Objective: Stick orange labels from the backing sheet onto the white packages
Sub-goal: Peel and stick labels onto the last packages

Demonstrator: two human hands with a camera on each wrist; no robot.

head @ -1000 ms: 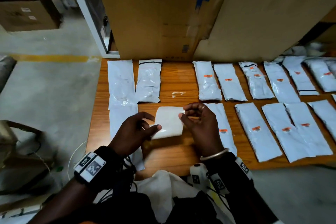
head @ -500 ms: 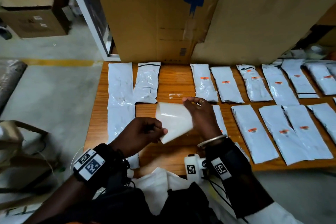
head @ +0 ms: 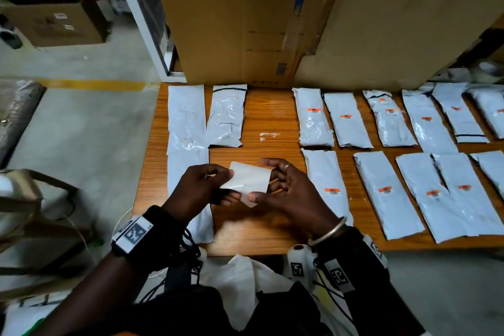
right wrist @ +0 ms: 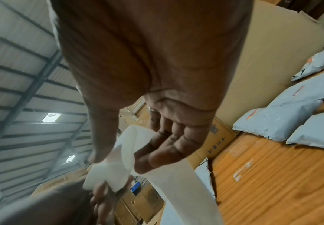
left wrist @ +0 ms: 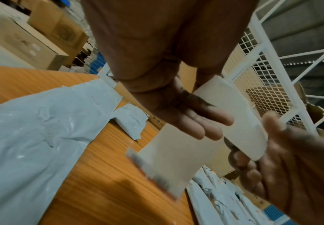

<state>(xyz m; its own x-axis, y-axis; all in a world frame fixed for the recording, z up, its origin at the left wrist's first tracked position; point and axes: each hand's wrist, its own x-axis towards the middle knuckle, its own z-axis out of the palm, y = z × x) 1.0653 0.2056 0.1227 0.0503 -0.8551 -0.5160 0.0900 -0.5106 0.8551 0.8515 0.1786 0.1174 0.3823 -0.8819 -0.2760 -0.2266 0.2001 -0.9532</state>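
Both hands held a white paper backing sheet above the brown wooden bench. The left hand and right hand pinched its ends. Flat white plastic packages lay around it.

1. Wooden table w/ orange grain, centre.
2. Big cardboard sheets upright at far edge.
3. Grey concrete floor left, yellow line.
4. Cardboard boxes far left.
5. Corrugated roof w/ skylights.
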